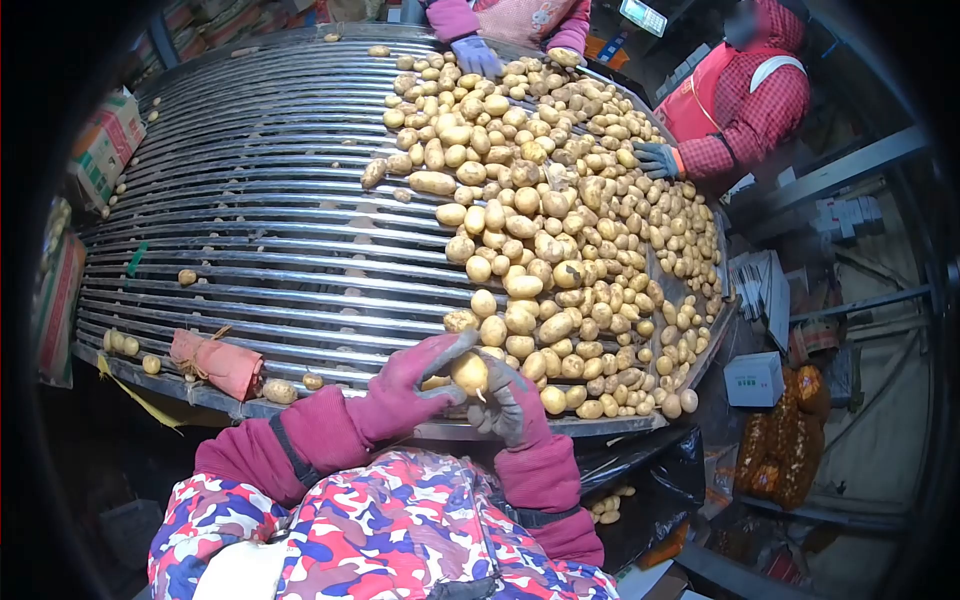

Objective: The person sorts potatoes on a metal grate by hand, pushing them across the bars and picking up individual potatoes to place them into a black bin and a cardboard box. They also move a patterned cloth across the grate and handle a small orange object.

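Note:
At the near edge of a slatted metal table (250, 190), my right hand (510, 402), in a grey and pink glove, has its fingers closed on a potato (469, 374). My left hand (415, 385), gloved in pink and grey, is bent around the left side of that same potato, its thumb close to the lower edge. A big heap of potatoes (545, 220) lies just beyond both hands and to the right.
Two co-workers stand at the far side; one gloved hand (476, 56) and another gloved hand (656, 160) touch the heap. A red cloth bundle (217, 362) lies at the near left edge. A white box (754, 380) and mesh sacks (783, 440) stand at right.

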The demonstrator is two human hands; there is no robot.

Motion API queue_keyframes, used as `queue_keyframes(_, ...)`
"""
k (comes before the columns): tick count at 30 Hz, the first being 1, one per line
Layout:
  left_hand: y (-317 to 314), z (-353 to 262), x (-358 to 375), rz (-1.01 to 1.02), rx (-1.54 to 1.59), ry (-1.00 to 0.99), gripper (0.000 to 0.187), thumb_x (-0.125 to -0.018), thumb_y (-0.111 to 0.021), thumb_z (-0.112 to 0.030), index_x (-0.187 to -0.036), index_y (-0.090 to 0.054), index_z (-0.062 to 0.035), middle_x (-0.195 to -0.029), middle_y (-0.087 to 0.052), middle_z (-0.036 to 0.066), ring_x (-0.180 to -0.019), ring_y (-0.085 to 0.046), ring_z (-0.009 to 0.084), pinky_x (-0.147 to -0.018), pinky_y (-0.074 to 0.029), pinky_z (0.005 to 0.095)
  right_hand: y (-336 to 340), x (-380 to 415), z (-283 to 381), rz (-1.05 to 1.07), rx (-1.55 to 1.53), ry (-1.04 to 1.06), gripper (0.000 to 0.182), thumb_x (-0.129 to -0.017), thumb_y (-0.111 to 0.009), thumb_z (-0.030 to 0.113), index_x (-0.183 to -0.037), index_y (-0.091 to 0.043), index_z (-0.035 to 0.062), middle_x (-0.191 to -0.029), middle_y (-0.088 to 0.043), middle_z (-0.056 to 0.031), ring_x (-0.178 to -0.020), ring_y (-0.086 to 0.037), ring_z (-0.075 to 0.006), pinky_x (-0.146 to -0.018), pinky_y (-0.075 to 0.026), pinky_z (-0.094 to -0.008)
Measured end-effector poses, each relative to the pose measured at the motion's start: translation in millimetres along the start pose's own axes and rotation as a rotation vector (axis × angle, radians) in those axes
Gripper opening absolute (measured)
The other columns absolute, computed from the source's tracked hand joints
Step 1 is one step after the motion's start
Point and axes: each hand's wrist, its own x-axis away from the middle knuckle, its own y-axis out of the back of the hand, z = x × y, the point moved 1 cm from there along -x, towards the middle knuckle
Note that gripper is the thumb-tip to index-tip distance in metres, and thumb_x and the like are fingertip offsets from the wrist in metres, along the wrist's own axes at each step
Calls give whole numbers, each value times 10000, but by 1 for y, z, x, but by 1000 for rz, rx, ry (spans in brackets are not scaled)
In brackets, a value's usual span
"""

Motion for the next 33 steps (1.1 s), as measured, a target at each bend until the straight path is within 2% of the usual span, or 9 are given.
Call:
queue_keyframes(7, 2, -1, 8, 127, -16, 26, 856, -734, -815, -172, -1488, -423, -63, -1457, -490, 187, -1324, -513, 345, -1094, -432, 394, -16, 11, -9, 41, -259, -347, 442, -997, -590, 416, -1204, -606, 25, -889, -642, -36, -552, -550, -57, -469, -425, -183)
queue_keyframes(9, 1, 6, 11, 172, -67, 6, 922, -713, -837, -191, -1515, -392, -95, -1447, -499, 182, -1324, -511, 347, -1092, -435, 401, -22, 10, -16, 120, -248, -371, 403, -1006, -589, 337, -1302, -576, 64, -862, -646, -4, -569, -585, -53, -496, -434, -166)
queue_keyframes(11, 2, 12, 13, 268, -81, 105, 902, -723, -837, -190, -1513, -408, -119, -1430, -513, 181, -1323, -510, 338, -1100, -426, 396, -27, 12, -20, 84, -74, -288, 288, -1011, -576, 324, -1129, -627, 67, -839, -639, -15, -558, -574, -56, -480, -407, -178)
queue_keyframes(16, 13, 18, 19, 185, 172, 212, 622, -806, -766, -166, -1389, -566, -77, -1317, -579, 139, -1257, -547, 264, -1085, -416, 374, -22, 13, -17, 82, -104, -399, 290, -1017, -556, 310, -1101, -632, 44, -823, -643, -21, -561, -563, -74, -486, -426, -201)
queue_keyframes(20, 26, 20, 28, 20, 604, 584, 515, -821, -720, -139, -1305, -594, -14, -1288, -597, 118, -1212, -558, 203, -1043, -443, 343, 23, 15, 3, -187, -80, -253, 413, -1011, -540, 243, -1333, -555, -16, -834, -645, -30, -578, -566, -72, -471, -439, -209)
queue_keyframes(25, 35, 51, 44, -37, 634, 656, 424, -825, -687, -114, -1229, -612, -10, -1217, -631, 101, -1126, -591, 189, -992, -472, 324, 112, 33, 7, -499, -84, 52, 397, -980, -590, 193, -1338, -562, 22, -871, -639, -45, -578, -550, -60, -467, -434, -196)
queue_keyframes(28, 35, 63, 43, -49, 647, 655, 345, -825, -654, -45, -1166, -623, -4, -1194, -636, 100, -1098, -599, 185, -972, -485, 327, 116, 41, 10, -732, 443, -99, 445, -923, -644, 168, -1350, -566, 71, -906, -655, -55, -680, -603, -103, -568, -500, -237)
queue_keyframes(31, 33, 58, 41, -43, 728, 747, 349, -813, -660, -22, -1161, -626, -4, -1183, -640, 96, -1083, -604, 183, -971, -485, 320, 85, 36, -5, -385, 1487, -132, 541, -821, -717, 254, -1334, -580, 155, -1188, -659, -115, -1069, -656, -284, -917, -512, -407)
queue_keyframes(33, 33, 63, 41, -51, 725, 736, 347, -810, -660, -14, -1156, -627, -4, -1177, -642, 94, -1074, -606, 180, -962, -488, 314, 83, 27, -12, -437, 1575, -207, 542, -812, -721, 316, -1318, -591, 173, -1280, -620, -105, -1093, -640, -332, -937, -506, -446)
